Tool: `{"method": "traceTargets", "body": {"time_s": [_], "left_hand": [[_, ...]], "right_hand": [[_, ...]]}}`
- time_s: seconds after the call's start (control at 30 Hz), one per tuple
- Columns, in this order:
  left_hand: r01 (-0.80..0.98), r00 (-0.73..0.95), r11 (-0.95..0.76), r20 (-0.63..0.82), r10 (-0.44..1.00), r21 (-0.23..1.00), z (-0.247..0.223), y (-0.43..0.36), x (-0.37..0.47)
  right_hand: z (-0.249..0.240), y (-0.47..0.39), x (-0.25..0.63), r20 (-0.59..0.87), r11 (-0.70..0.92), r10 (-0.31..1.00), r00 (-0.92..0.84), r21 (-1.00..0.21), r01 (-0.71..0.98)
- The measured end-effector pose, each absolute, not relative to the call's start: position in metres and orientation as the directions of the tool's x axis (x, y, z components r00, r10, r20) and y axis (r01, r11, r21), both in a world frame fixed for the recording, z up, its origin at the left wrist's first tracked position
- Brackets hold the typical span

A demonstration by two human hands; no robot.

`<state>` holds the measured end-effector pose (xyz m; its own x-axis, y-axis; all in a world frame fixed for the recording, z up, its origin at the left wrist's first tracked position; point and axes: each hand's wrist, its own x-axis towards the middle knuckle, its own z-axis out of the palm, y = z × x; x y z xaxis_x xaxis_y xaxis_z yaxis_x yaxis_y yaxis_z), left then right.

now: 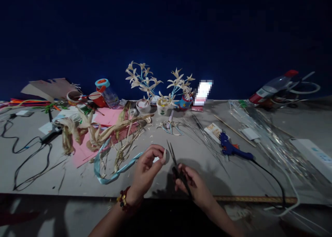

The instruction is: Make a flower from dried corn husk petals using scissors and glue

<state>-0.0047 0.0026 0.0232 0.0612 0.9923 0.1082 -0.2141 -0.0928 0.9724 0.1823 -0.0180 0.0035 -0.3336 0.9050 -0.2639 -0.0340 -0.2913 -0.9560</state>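
Left hand pinches a pale petal-like strip at lower centre of frame, right hand grips scissors just beside it, blades slightly apart, so likely a trimming step; next move calls for steadying the strip and lining blades up with its edge.

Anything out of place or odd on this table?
Some mess, nothing plainly damaged. Dry tan husk-like strips sprawl untidily over pink paper sheets at left. The blue plastic glue gun lies on its side at right. Oddest: the bright white rectangle at the back is pixelated, unlike its surroundings.
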Motion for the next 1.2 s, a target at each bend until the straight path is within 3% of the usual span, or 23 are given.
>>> {"method": "traceTargets", "body": {"time_s": [0.17, 1.2], "left_hand": [[-0.242, 0.065, -0.068, 0.086, 0.994, 0.968, 0.0271, 0.0021, 0.0002], [-0.260, 0.035, -0.057, 0.068, 0.997, 0.964, 0.0225, -0.0018, 0.0022]], "right_hand": [[0.0073, -0.0288, 0.1801, -0.351, -0.372, 0.857, -0.377, -0.928, 0.020], [0.0083, -0.0240, 0.1755, -0.374, -0.379, 0.855, -0.359, -0.923, 0.061]]}}
